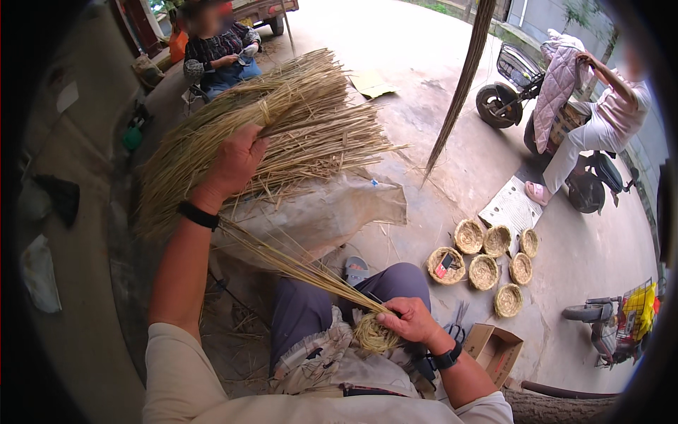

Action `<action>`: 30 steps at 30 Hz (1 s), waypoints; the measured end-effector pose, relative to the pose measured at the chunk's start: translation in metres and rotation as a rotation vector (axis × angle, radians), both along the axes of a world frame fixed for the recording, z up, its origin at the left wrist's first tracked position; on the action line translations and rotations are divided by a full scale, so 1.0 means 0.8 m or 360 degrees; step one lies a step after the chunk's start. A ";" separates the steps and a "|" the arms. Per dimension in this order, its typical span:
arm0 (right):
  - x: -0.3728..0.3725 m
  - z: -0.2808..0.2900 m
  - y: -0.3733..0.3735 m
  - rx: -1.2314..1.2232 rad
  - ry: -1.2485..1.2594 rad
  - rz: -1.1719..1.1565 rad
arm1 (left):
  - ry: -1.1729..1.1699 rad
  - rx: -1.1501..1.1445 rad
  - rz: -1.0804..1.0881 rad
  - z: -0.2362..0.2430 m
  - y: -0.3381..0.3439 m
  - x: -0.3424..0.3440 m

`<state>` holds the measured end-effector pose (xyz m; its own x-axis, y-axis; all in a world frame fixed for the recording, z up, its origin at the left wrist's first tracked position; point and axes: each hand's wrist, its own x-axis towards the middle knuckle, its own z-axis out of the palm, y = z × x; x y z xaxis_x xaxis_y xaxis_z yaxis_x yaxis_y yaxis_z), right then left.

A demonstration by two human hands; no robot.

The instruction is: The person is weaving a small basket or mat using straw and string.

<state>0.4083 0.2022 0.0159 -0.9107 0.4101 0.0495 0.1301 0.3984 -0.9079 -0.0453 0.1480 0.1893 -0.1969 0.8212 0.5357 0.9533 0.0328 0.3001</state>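
Observation:
My left hand is closed at the near side of a big heap of dry straw, its fingers around some straw stalks. In my lap, my right hand grips a small coiled straw piece, round and pale yellow-green. A loose bundle of long straw strands runs from the right hand up and left, passing by my left forearm. The heap lies on a pale sheet that hangs toward my knees. The underside of the coil is hidden.
Several round straw baskets stand on the floor to the right, one holding a red object. Scissors and an open cardboard box lie nearer. One person sits beyond the heap; another sits on a scooter holding a quilted cover.

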 end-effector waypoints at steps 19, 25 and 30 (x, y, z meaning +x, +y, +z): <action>0.010 0.008 -0.015 -0.0051 -0.0128 -0.0334 | 0.0402 -0.0538 0.0050 -0.003 -0.157 0.171; 0.040 0.039 -0.022 0.0066 -0.0186 -0.0831 | 0.0212 -0.0900 0.0039 -0.072 -0.223 0.251; 0.036 0.041 -0.038 0.0275 -0.0224 -0.0924 | 0.0112 -0.0938 -0.0018 -0.123 -0.246 0.285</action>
<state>0.4368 0.1722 0.0489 -0.5443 0.8371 0.0553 0.4833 0.3667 -0.7949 0.1827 -0.0485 0.0905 -0.1669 0.9860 -0.0001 0.9716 0.1645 0.1702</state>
